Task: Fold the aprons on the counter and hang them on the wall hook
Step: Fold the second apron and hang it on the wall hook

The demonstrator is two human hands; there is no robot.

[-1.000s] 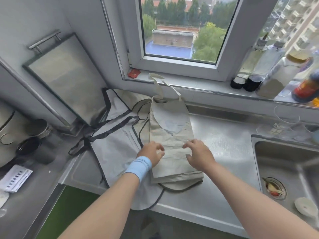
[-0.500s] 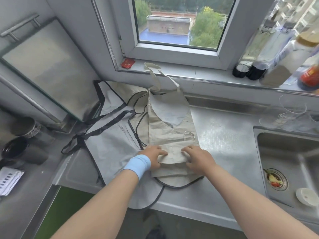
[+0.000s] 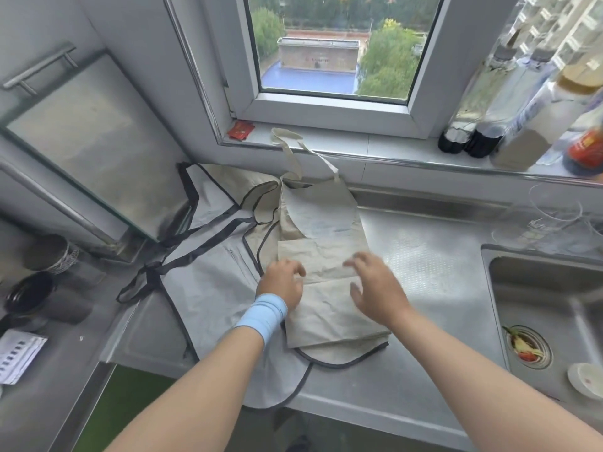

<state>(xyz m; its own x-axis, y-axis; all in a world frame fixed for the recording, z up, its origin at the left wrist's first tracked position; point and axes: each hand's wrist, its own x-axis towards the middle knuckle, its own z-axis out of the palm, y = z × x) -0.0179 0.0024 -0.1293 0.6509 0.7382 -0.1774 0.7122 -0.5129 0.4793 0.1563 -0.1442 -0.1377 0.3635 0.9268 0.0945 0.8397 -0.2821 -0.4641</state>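
Note:
A beige apron (image 3: 321, 223) lies lengthwise on the steel counter (image 3: 430, 275), folded narrow, with a flap doubled over its middle. Its neck strap (image 3: 287, 138) reaches up onto the window sill. Under it and to the left spreads a grey apron (image 3: 208, 282) with black trim and black ties. My left hand (image 3: 282, 282), with a blue wristband, hovers at the beige apron's left edge, its fingers loosely bent and blurred. My right hand (image 3: 372, 288) is over the apron's right half with its fingers spread. Neither hand grips cloth.
A sink (image 3: 538, 305) with food scraps in its drain (image 3: 525, 350) and a small white dish (image 3: 584, 376) lies to the right. Bottles (image 3: 473, 135) line the sill. A metal board (image 3: 81, 141) leans at the left wall, with cups (image 3: 49, 256) below it.
My hands pinched the beige apron's near part and laid a flap over its middle. They have since let go and moved up over the cloth.

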